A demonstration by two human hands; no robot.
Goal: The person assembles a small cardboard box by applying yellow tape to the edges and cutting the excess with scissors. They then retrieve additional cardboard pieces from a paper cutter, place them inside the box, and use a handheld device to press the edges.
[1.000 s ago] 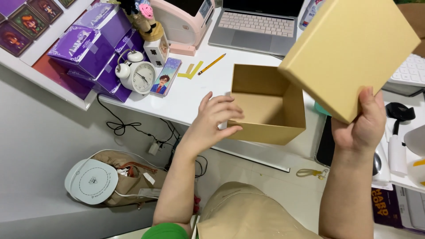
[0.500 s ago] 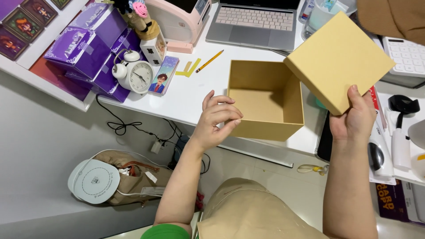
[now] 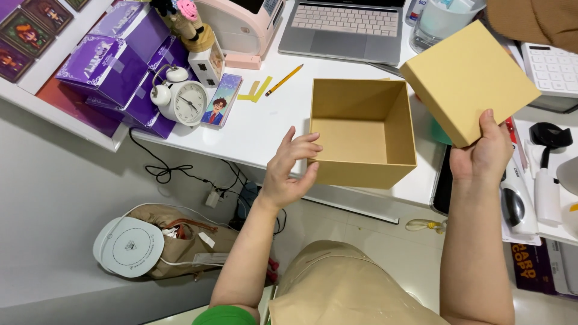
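Now right hand (image 3: 484, 157) grips lid (image 3: 469, 81) (tilted); left hand (image 3: 290, 170) touches box (image 3: 361, 133).

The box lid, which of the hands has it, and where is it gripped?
The right hand holds the yellow lid by its near corner, lifted beside the open box. The left hand holds nothing; its fingers touch the box's near left corner.

Matt tan cardboard box (image 3: 363, 133) and lid (image 3: 468, 81); smooth white desk (image 3: 271, 120).
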